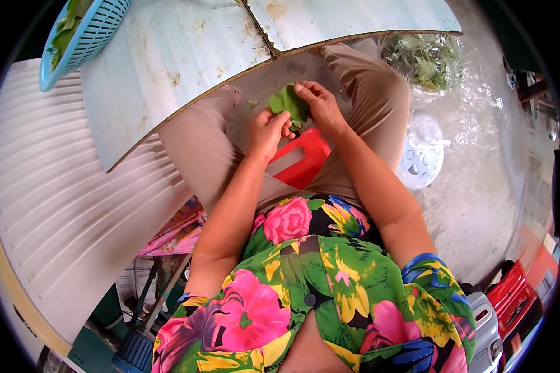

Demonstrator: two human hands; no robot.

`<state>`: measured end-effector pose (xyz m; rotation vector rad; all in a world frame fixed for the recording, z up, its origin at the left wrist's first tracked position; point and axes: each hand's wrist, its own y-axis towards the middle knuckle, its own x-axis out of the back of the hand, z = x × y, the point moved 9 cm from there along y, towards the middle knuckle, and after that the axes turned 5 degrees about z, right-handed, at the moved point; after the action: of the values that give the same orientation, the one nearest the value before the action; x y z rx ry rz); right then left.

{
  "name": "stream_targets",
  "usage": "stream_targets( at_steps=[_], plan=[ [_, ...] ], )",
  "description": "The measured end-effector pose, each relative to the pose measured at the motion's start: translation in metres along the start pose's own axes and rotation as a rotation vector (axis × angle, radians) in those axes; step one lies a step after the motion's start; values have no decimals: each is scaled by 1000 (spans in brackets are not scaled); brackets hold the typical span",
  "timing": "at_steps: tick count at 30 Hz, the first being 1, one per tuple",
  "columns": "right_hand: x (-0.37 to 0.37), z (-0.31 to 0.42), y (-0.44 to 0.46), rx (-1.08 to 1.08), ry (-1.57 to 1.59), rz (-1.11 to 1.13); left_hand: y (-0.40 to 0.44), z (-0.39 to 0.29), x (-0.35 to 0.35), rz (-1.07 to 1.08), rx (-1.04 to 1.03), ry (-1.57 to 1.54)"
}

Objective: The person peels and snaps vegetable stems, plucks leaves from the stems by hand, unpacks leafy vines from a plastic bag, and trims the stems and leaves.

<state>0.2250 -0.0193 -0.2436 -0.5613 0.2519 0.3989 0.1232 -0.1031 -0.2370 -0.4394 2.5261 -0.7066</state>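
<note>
A green leaf (286,102) is stretched between my two hands, above the gap between my knees. My left hand (269,132) pinches its lower left edge, fingers curled in. On the upper right edge, my right hand (320,105) grips the leaf between thumb and fingers. A small dangling piece of green shows just under the leaf. Below the hands, a red plastic object (315,151) with an opening sits between my thighs; most of it is hidden.
A worn pale tabletop (186,68) spans the space ahead, with a blue basket (93,37) of leaves at its left. On the floor to the right lie clear plastic with leafy greens (426,62) and a white round item (422,161) bearing a face. A ribbed white panel (62,186) stands left.
</note>
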Motion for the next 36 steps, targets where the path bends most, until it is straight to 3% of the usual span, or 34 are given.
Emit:
stream_targets(
  at_steps=[2,6,10,12,14,16,18,22,23,24,28,31,34,36],
  plan=[
    [1,-12,7,31,40,77,-1,6,0,10,40,23],
    [46,-16,16,0,359,-265,-2,0,5,3,-32,-3],
    [-1,-10,0,-151,268,7,0,0,6,-26,-13,-4],
    [-32,-25,-10,-249,97,364,-1,3,2,-5,18,83],
    [-17,-18,-2,-108,0,173,-4,5,1,11,51,173],
    [19,-17,17,23,326,-103,-6,0,2,5,6,107],
    [46,-19,18,-50,379,-274,-2,-1,8,6,-18,68],
    [-11,-22,-8,-281,248,63,2,-2,17,-112,-29,-87],
    [-29,-25,-11,-264,125,274,3,-2,14,-83,-30,-97],
    [-28,-23,-7,-160,35,281,3,-1,12,-54,-31,-105],
    [37,-20,15,-43,366,-229,-1,-7,16,-49,-77,-83],
    [47,-9,10,5,337,-304,-1,-11,15,-32,-24,-119],
    [24,12,-6,136,148,-180,2,-8,13,-14,-6,-65],
    [-6,54,-29,487,-324,-77,0,-11,13,-20,-7,-40]
  ],
)
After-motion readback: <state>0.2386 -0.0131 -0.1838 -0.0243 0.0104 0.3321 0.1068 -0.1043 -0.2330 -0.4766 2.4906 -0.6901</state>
